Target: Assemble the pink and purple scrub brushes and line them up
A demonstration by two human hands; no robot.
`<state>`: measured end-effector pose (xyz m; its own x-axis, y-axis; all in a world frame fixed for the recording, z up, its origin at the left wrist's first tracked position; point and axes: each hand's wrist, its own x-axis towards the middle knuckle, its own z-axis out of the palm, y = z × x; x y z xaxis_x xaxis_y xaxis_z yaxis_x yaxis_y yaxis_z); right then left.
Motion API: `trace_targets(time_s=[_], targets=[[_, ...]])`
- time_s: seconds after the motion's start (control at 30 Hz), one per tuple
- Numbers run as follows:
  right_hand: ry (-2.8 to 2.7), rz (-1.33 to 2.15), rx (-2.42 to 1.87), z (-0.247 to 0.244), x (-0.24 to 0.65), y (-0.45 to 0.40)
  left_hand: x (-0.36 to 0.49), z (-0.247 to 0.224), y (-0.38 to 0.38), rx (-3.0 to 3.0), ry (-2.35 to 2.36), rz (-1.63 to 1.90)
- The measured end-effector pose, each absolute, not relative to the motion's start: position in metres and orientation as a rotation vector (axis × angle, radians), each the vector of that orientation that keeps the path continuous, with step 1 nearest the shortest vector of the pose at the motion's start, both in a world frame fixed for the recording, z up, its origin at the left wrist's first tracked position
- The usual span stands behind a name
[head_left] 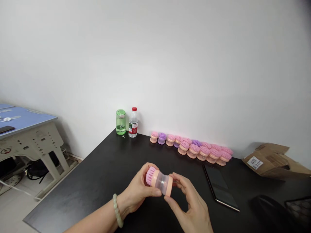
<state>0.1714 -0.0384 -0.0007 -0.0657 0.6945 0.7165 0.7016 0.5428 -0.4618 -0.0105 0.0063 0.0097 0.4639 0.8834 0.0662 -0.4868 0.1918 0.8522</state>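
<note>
Our left hand (136, 191) clamps the bristle end of a pink soap-dispensing brush (160, 182) while our right hand (189, 202) pinches its base, both raised over the black worktop (73, 191). Roughly fifteen other brushes (201, 152), three purple, line the far edge; one phone (220, 187) lies right of our hands.

Bottles (133, 123) left of dish brushes (191, 149)
</note>
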Motion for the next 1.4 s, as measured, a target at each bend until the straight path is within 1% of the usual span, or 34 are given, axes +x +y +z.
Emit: trace_targets(time_s=[0.17,0.4,0.7,0.93,1.23,1.4], targets=[[-1.804,-0.158,-1.11,0.0067,0.1715,-0.0379,-0.0099,0.014,0.0047,0.968,0.488,1.053],[-1.863,-0.298,-0.978,0.0025,0.1711,-0.036,-0.0081,0.0136,0.0003,0.981,0.523,1.067],[-1.839,-0.218,-0.931,0.0059,0.1684,-0.0384,-0.0092,0.011,0.0025,0.894,0.435,1.024],[-1.823,-0.244,-0.92,0.0008,0.1684,-0.0378,-0.01,0.0123,0.0025,0.956,0.426,1.059],[-1.839,-0.163,-1.024,0.0009,0.172,-0.0379,-0.0109,0.0146,0.001,1.133,0.586,1.045],[-1.804,-0.158,-1.104,0.0028,0.1734,-0.0387,-0.0123,0.0199,0.0018,1.119,0.519,1.015]])
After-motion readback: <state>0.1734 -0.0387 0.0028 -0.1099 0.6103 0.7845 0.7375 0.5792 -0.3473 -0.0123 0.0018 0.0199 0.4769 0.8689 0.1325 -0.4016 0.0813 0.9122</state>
